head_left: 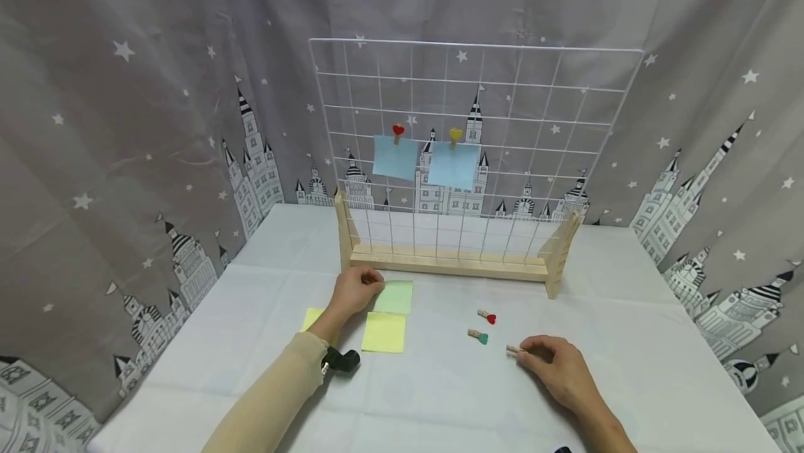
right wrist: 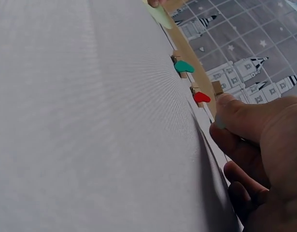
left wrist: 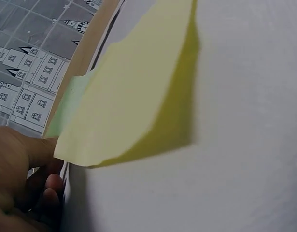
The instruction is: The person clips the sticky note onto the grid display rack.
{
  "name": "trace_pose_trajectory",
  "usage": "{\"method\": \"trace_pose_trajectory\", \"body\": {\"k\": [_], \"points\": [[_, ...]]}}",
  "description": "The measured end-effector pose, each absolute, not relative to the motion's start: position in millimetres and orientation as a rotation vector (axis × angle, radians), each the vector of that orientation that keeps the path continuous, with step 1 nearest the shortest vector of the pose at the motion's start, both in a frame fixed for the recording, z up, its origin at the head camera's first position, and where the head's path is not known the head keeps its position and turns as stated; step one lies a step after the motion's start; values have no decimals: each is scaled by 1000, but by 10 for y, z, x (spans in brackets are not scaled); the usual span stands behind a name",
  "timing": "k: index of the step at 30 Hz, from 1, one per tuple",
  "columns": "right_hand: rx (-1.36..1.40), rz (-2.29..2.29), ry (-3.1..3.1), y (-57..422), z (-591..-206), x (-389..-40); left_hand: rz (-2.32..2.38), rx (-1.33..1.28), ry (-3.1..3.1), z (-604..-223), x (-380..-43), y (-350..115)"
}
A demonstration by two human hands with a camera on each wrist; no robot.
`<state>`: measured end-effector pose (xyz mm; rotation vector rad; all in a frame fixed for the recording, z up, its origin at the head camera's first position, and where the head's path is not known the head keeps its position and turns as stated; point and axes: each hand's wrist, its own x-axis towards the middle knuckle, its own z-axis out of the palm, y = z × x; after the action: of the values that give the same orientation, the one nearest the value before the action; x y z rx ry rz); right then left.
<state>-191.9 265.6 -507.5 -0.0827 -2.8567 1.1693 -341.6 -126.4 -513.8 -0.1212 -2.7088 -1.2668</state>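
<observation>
My left hand [head_left: 356, 292] is at the upper left edge of a pale green sticky note [head_left: 396, 297], which it pinches between thumb and fingers. A yellow sticky note [head_left: 384, 333] lies just below the green one, and another yellow note [head_left: 312, 317] is partly hidden under my left forearm. My right hand [head_left: 559, 369] pinches a small wooden clothespin [head_left: 513, 349] between thumb and fingertips; the right wrist view shows its wooden end [right wrist: 217, 87] above the thumb. To the left of that hand lie a clothespin with a red heart [head_left: 487, 316] and one with a green heart [head_left: 479, 336].
Behind the hands a white wire grid [head_left: 480, 82] stands in a wooden base [head_left: 449, 264]. Two blue notes hang on it, the left note [head_left: 395, 158] under a red heart clothespin [head_left: 398, 131], the right note [head_left: 453, 167] under a yellow heart clothespin [head_left: 455, 135].
</observation>
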Motion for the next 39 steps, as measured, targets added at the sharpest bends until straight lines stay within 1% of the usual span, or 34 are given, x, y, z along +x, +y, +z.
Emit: {"method": "trace_pose_trajectory", "body": {"k": [12, 20, 34, 39], "points": [[-229, 1451, -2719, 2669, -5038, -1958, -1354, -83, -2687, -5081, -3437, -1279], [-311, 1966, -2428, 2710, -5031, -1989, -1460, -62, -2637, -5010, -3401, -1283], [-354, 1991, -2336, 2732, -4908, -2028, -1544, -84, -2561, -4862, -3422, -1287], [-325, 2011, -2273, 2737, -4836, -2064, -1566, -120, -2538, -4790, -3419, -1231]]}}
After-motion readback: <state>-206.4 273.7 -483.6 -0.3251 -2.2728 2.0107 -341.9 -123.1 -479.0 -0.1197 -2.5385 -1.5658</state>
